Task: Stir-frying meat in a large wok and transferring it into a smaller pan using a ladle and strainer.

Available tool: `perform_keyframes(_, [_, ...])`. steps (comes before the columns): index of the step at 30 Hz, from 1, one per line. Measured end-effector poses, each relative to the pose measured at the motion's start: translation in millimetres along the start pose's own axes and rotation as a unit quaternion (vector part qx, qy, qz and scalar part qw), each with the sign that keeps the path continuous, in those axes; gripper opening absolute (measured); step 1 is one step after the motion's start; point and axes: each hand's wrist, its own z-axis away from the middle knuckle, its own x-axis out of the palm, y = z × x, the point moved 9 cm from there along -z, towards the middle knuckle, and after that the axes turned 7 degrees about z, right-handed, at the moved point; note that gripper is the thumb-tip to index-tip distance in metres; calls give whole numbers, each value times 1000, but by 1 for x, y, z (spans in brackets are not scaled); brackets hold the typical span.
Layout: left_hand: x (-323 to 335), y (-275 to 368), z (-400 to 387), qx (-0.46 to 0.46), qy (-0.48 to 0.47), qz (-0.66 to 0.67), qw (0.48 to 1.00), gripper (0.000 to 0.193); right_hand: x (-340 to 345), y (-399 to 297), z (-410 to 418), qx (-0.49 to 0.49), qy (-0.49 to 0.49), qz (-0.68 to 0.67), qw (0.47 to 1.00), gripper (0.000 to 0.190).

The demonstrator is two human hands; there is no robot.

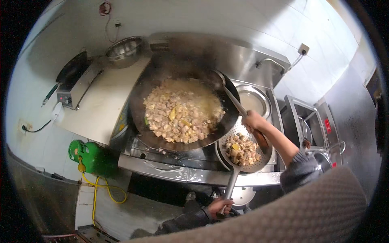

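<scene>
A large dark wok holds many chopped meat pieces in cloudy, steaming liquid. My right hand grips the handle of a metal ladle, whose head rests near the wok's upper right rim. Below, my left hand is closed round the handle of a perforated metal strainer. Meat pieces with a yellowish slice lie in the strainer, right of the wok and above a round vessel that it partly hides.
A metal basin stands on the pale counter at the left. Under it is a green gas cylinder with a yellow hose. Behind the strainer sits a round metal pan. A faucet is on the back wall.
</scene>
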Motion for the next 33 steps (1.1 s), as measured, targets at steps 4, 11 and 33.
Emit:
perform_keyframes(4, [-2, -7, -18, 42, -22, -59, 997, 11, 57, -6, -82, -48, -155, -83, 983, 20])
perform_keyframes(11, [3, 1, -10, 48, -33, -61, 996, 16, 108, -38, -20, 126, -318, -305, 889, 23])
perform_keyframes(33, [0, 5, 0, 41, 42, -65, 996, 16, 109, -73, 117, 128, -518, -803, 267, 15])
